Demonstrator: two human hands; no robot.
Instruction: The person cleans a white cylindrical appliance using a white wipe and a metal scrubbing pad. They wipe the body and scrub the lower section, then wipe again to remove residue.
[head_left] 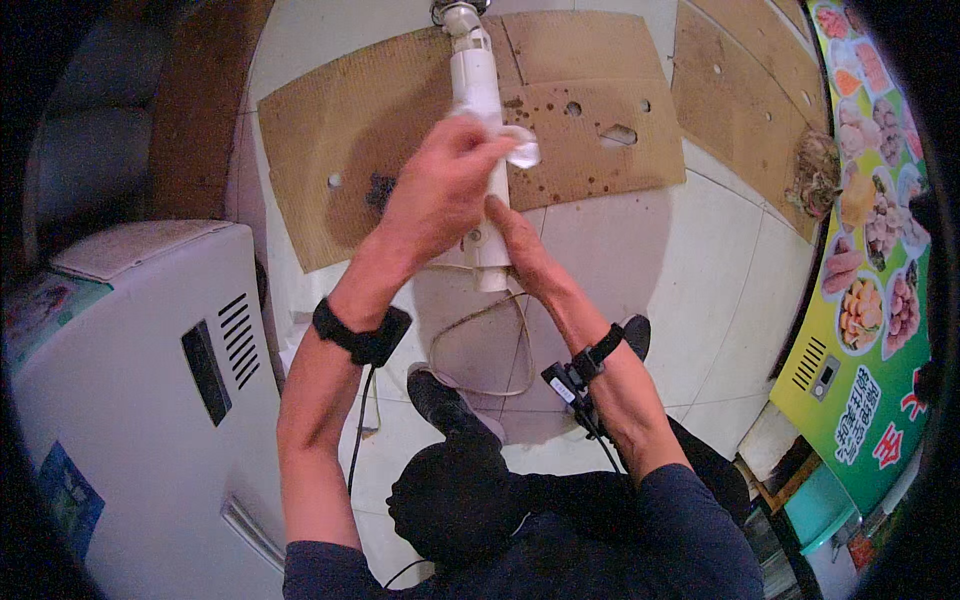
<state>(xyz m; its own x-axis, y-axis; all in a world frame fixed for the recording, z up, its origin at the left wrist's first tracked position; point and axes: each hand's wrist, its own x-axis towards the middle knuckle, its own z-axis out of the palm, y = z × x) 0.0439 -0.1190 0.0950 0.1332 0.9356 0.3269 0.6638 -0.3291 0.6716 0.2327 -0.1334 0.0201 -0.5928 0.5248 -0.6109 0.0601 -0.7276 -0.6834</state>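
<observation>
Person stands looking down, both hands on a white cylindrical appliance (478,120), long tube shape, held out lengthwise in front of the body, a metal fitting at the far end. Left hand (437,190) curled over the tube's middle, fingers pinched shut on a white cloth (518,148) pressed against the tube's side. Right hand (520,250) wrapped around the tube's near end from the right, thumb lying along the tube. Hands close together, almost touching. A thin cord (480,340) loops down from the near end of the tube. Both wrists carry black straps with cables. Below: pale tiled floor (640,260), stained flattened cardboard sheets (380,120) with holes lying on it. White cabinet with a black vent (150,400) at left, colourful food poster (870,280) at right. Black shoe (450,405) visible on the floor.
</observation>
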